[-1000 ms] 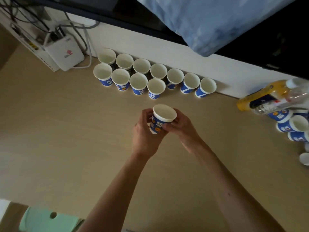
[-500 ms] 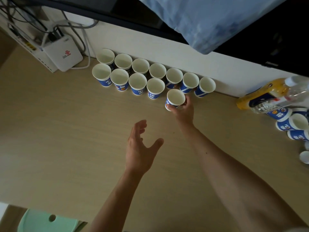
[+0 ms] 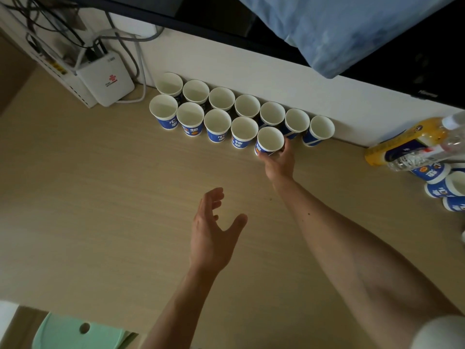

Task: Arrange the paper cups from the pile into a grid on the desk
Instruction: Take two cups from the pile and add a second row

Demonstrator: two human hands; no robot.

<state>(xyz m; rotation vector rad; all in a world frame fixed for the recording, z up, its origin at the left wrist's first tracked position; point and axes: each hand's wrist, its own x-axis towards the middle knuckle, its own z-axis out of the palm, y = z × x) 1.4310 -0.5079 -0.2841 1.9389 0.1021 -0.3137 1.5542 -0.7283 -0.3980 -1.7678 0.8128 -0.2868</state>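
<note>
Head view: right hand [image 3: 279,163] now grips the cup [image 3: 269,140] alone, setting it fifth in the front row [image 3: 217,125]; left hand [image 3: 214,234] hangs spread.

Matt wood-grain desk [image 3: 100,197] (paper cups [image 3: 217,122] glossy-printed).

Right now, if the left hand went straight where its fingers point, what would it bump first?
The left hand would probably meet the front-row cups; its height is unclear.
</note>
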